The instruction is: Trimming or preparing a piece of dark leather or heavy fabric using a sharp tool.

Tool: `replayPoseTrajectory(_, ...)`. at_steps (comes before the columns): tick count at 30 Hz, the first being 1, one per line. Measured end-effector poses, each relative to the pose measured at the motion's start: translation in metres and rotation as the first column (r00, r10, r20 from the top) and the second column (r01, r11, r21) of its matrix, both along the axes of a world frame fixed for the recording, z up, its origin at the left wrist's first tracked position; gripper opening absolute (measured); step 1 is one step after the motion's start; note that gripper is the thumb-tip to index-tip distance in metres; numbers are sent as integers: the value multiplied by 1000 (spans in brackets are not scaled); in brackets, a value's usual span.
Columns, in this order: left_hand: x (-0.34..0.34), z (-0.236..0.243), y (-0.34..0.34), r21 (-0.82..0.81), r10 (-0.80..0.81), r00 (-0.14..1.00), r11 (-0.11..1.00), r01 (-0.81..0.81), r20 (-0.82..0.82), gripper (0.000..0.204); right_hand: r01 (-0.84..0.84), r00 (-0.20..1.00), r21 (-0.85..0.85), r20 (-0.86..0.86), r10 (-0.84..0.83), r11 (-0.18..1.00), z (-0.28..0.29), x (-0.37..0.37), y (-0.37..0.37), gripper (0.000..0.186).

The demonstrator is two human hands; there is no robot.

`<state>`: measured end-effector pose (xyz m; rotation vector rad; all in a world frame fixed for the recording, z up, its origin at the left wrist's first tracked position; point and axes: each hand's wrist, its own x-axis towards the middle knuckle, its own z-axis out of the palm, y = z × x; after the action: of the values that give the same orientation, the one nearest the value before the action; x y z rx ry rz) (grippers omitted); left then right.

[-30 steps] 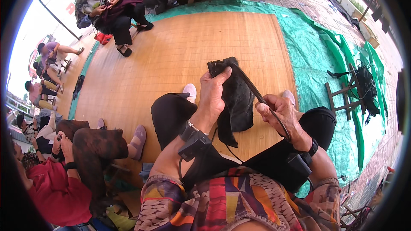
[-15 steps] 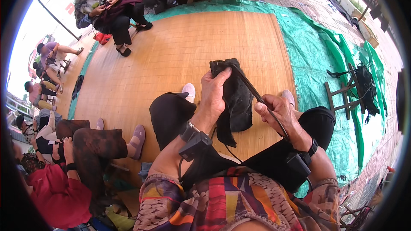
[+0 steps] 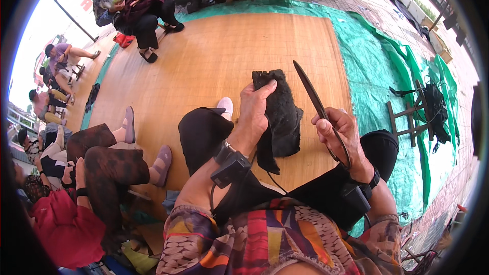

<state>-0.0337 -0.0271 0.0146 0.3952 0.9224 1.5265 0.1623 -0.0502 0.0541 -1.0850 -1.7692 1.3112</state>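
A ragged piece of black cloth (image 3: 284, 117) hangs in front of me, its upper edge notched. My left hand (image 3: 252, 112) is closed on its left side, the thumb pressed flat near the top. To the right, my right hand (image 3: 342, 135) grips a pair of dark scissors (image 3: 310, 89) with a long narrow blade pointing up and left and a thin looped handle against the palm. The blades look closed together and stand apart from the cloth. Part of the handle is hidden by my fingers.
A bamboo mat (image 3: 214, 56) lies over a green tarp (image 3: 367, 61). At the right a wooden stool (image 3: 407, 117) bears a black bag with cords. One person (image 3: 142, 15) sits ahead left with dark cloth; another in red (image 3: 66, 229) sits close by on my left.
The scissors have come away from the cloth's top edge, turning more upright and moving right with my right hand. My left hand still holds the cloth in nearly the same place.
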Motion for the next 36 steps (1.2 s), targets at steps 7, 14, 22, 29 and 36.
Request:
replayPoseTrajectory(7,5,3,-1,72,38,999,997,-38,7,5,-89,986,-28,141,92,996,-11,1,5,46)
replayPoseTrajectory(14,9,3,-4,110,28,999,994,-25,-26,6,-81,955,2,285,77,997,-19,2,8,50)
replayPoseTrajectory(22,-1,-5,1,54,-24,999,998,26,-33,9,-39,998,-40,49,41,998,0,0,0,48)
replayPoseTrajectory(29,4,2,-1,76,62,993,995,-69,97,6,-26,999,-35,-27,25,999,-12,2,6,46)
replayPoseTrajectory(36,10,10,-5,64,63,993,996,-69,98,7,-93,990,-89,98,101,992,-15,2,6,47)
